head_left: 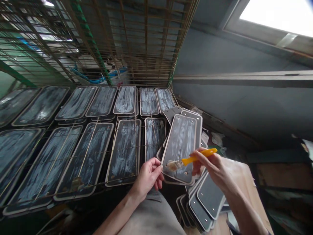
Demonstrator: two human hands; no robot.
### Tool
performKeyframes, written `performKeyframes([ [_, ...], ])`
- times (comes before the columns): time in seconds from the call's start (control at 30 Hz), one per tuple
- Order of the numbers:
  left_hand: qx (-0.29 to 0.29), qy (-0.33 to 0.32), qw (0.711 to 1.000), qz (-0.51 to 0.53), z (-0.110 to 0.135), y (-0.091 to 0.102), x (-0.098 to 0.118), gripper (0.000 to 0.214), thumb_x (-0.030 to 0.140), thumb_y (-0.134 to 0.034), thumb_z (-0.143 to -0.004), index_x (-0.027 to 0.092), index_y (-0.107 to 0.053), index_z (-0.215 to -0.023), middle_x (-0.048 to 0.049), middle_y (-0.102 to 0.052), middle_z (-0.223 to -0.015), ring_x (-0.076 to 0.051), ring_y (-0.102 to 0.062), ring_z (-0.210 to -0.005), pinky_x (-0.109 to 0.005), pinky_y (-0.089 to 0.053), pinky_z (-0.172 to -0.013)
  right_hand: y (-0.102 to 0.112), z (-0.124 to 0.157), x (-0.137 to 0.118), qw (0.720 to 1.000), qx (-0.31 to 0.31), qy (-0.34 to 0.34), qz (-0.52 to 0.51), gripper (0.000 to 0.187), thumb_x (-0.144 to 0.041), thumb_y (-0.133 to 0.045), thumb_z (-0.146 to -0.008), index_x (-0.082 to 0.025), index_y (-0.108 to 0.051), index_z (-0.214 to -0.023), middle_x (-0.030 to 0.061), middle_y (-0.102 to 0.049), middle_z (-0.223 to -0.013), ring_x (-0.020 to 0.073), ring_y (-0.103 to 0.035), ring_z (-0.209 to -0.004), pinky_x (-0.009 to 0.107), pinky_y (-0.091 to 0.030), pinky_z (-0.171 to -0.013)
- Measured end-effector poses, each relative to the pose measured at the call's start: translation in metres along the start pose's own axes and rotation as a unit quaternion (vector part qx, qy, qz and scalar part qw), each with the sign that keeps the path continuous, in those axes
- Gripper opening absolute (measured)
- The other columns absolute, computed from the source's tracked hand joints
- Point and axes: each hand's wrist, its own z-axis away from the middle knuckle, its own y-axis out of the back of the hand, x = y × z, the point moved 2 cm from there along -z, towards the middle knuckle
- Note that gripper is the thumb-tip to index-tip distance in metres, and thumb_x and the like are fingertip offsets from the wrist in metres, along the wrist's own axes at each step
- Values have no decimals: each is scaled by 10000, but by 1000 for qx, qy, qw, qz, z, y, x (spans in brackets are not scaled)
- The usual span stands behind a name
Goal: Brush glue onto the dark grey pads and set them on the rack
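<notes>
A flat brush with a yellow handle (193,159) is gripped in my right hand (207,163), its pale bristles against the lower end of a dark rectangular panel (182,137). That panel has rounded corners, a light rim, small corner holes and whitish streaks along its face. My left hand (150,174) pinches its lower left corner between thumb and fingers. More panels lie beneath it, their edges showing at the upper right.
Two rows of streaked panels (126,150) rest on a wire rack (83,156) at the left. Unstreaked panels (211,192) are stacked on a wooden surface (241,176) by my right forearm. Wire grid (146,39) stands above the rack; a grey wall (239,107) borders the right.
</notes>
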Motion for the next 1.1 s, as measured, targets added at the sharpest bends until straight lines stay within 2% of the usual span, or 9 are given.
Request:
performKeyframes([
  [0.1,4,-7,1000,-13,-1,0,-2,304,460,-577,-819,184,-454,-843,39,-569,-543,-74,-488,-330,-130,-300,-288,-3,-21,11,997,-3,-55,-47,427,-582,-518,-904,-159,-579,-891,13,-604,-564,183,-609,-443,225,-443,-373],
  [0.17,3,-9,1000,-29,-1,0,-4,300,460,-577,-816,187,-455,-842,45,-558,-536,-70,-471,-318,-126,-279,-277,-3,-36,16,996,16,-55,-61,442,-601,-545,-876,-161,-577,-891,13,-604,-555,189,-607,-432,221,-432,-353],
  [0.43,-8,-21,998,-64,-5,2,-5,263,443,-541,-841,196,-449,-841,49,-549,-546,-63,-452,-309,-119,-260,-267,21,-101,17,985,149,69,-46,463,-604,-590,-845,-147,-578,-920,30,-631,-595,187,-625,-467,223,-461,-391],
  [0.57,-12,-22,997,-67,-6,2,-4,279,456,-542,-838,193,-454,-820,43,-545,-550,-59,-450,-312,-118,-259,-273,34,-131,19,972,188,137,-4,441,-589,-564,-871,-152,-586,-931,30,-640,-608,176,-630,-485,222,-487,-426],
  [0.7,-16,-19,998,-66,-6,2,-5,298,475,-543,-835,190,-460,-806,40,-547,-551,-56,-444,-312,-117,-256,-273,41,-148,16,953,240,176,59,485,-624,-507,-888,-147,-585,-924,37,-642,-615,175,-624,-489,238,-502,-445],
  [0.8,-14,-15,998,-63,-6,1,-3,296,474,-540,-837,192,-454,-813,40,-549,-553,-55,-443,-312,-117,-254,-274,42,-150,12,935,274,197,110,495,-624,-445,-919,-149,-578,-960,40,-647,-643,180,-637,-537,260,-528,-507],
  [0.87,-12,-10,998,-61,-6,0,-1,299,475,-544,-834,194,-447,-814,40,-549,-549,-57,-442,-311,-119,-253,-274,40,-145,10,931,268,204,141,467,-600,-427,-940,-160,-582,-965,34,-648,-657,174,-634,-549,268,-536,-543],
  [1.0,-5,-1,998,-55,-6,-1,2,312,481,-558,-822,192,-443,-809,40,-549,-546,-57,-443,-312,-119,-249,-274,32,-117,6,945,202,193,169,399,-545,-447,-958,-175,-595,-940,16,-638,-637,159,-608,-521,260,-522,-548],
  [1.1,0,0,999,-46,-7,0,3,313,480,-565,-819,190,-447,-817,41,-549,-540,-60,-447,-311,-121,-253,-274,23,-84,5,972,119,158,127,374,-494,-460,-971,-166,-622,-895,22,-641,-651,153,-598,-507,250,-504,-519],
])
